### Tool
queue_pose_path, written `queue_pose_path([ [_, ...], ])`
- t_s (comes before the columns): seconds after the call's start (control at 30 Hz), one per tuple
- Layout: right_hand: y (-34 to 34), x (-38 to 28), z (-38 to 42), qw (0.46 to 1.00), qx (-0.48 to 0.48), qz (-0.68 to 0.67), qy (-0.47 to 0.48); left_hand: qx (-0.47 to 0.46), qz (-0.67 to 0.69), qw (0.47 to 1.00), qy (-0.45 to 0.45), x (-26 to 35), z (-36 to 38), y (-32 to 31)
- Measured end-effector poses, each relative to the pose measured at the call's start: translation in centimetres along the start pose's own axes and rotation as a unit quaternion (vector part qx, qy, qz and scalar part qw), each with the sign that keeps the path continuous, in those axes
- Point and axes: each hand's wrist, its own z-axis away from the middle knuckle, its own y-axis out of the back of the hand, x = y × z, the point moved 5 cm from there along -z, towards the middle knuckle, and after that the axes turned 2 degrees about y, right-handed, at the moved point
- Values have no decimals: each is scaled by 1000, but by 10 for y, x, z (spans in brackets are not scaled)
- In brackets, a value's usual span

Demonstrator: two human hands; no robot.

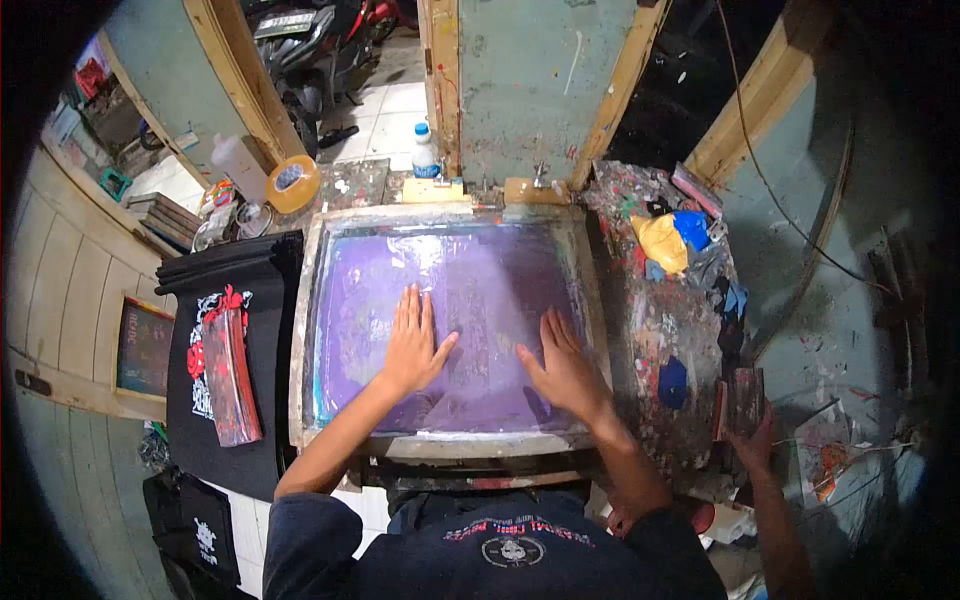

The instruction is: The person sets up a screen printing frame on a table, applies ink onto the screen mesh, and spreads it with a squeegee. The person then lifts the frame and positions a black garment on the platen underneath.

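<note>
A purple mesh screen (480, 290) in a worn frame lies flat before me. My left hand (412, 345) rests palm down on its middle left part, with the fingers spread. My right hand (565, 365) lies on the right part of the mesh, its fingers also extended and the thumb apart. Neither hand holds anything. Left of the frame, a squeegee (232, 380) stained red lies on a stack of black printed cloth (190, 440).
Another person's hand (757, 440) holds a dark block at the lower right. A stained side table (640, 330) bears yellow and blue ink blobs. Behind the frame stand a white bottle (425, 155) and a tape roll (292, 183). A motorbike (320, 50) is beyond the doorway.
</note>
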Motion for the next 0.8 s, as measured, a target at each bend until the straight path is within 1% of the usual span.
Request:
queue_pose_path([
  [0.03,5,4,-12,998,38,35,24,1,-5,1000,8,0,-8,-5],
  [0.13,-8,31,-85,987,96,93,90,-18,-36,999,29,2,-13,-17],
  [0.17,-12,38,-107,985,95,100,102,-23,-50,998,36,3,-16,-20],
  [0.23,-24,44,-144,981,92,109,131,-18,-30,999,31,4,-16,-21],
  [0.33,-32,68,-161,974,158,161,-24,-13,-25,999,28,-2,-16,-17],
  [0.37,-37,71,-167,973,152,165,-51,-9,-23,999,30,-1,-17,-19],
  [0.43,-39,67,-173,969,138,174,-106,-40,-17,998,40,9,-30,-1],
  [0.5,-49,39,-178,989,86,95,73,-70,14,997,40,16,-64,5],
  [0.53,-53,27,-174,984,55,56,162,-28,29,999,-3,18,-82,2],
  [0.6,-47,28,-172,985,99,95,106,52,58,993,-90,13,-114,-18],
  [0.63,-44,29,-171,983,120,115,79,34,34,996,-78,6,-119,-26],
  [0.7,-35,42,-170,984,118,130,17,1,-12,999,-51,-6,-128,-35],
  [0.73,-29,51,-171,983,119,137,-13,2,-15,999,-35,-7,-126,-35],
  [0.8,-22,66,-169,978,149,145,-25,22,7,1000,5,-21,-133,-33],
])
